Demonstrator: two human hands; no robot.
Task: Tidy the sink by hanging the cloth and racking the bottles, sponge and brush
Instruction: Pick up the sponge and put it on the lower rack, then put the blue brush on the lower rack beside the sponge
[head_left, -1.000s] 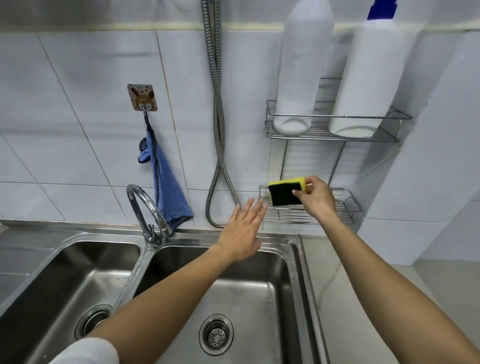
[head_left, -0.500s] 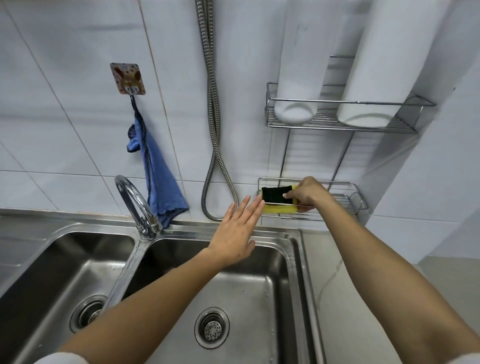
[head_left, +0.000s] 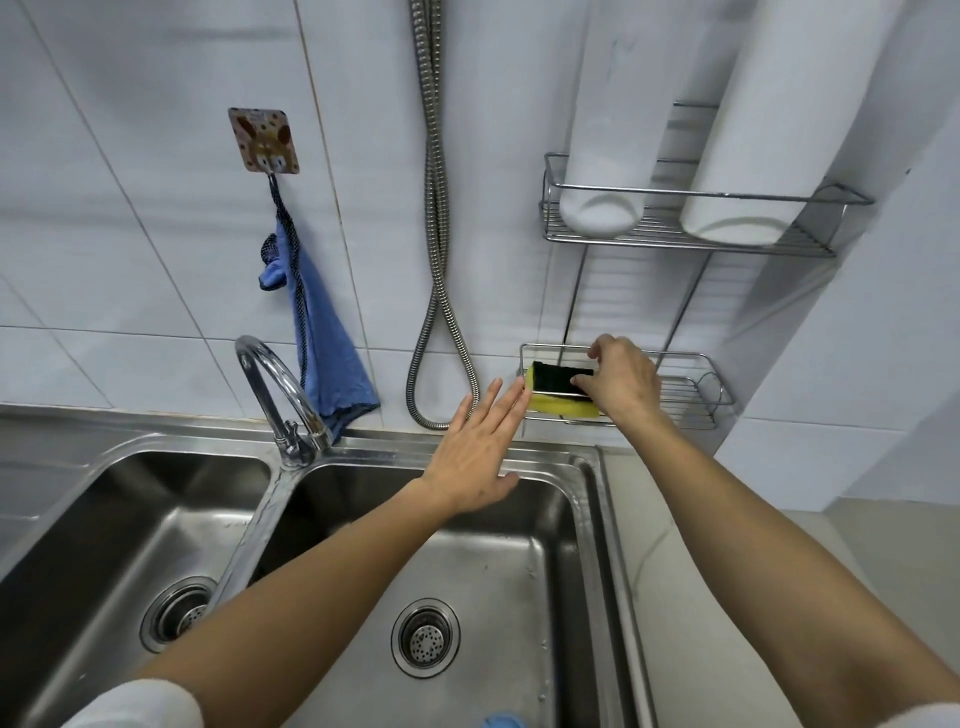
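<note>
While the left hand (head_left: 475, 457) hovers flat, fingers spread, the right hand (head_left: 621, 382) pinches the sponge (head_left: 556, 392) in the lower rack (head_left: 696, 395).

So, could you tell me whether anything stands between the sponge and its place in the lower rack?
Nothing visible does. The sponge already lies in the lower rack, at its left end, with the right hand on it.

Two bare forearms enter from the lower edge of the head view, ending in the left hand (head_left: 475, 457) and the right hand (head_left: 621, 382), both ungloved and without visible rings, watch or bracelet. White short sleeves (head_left: 140, 706) show at the lower corners.
</note>
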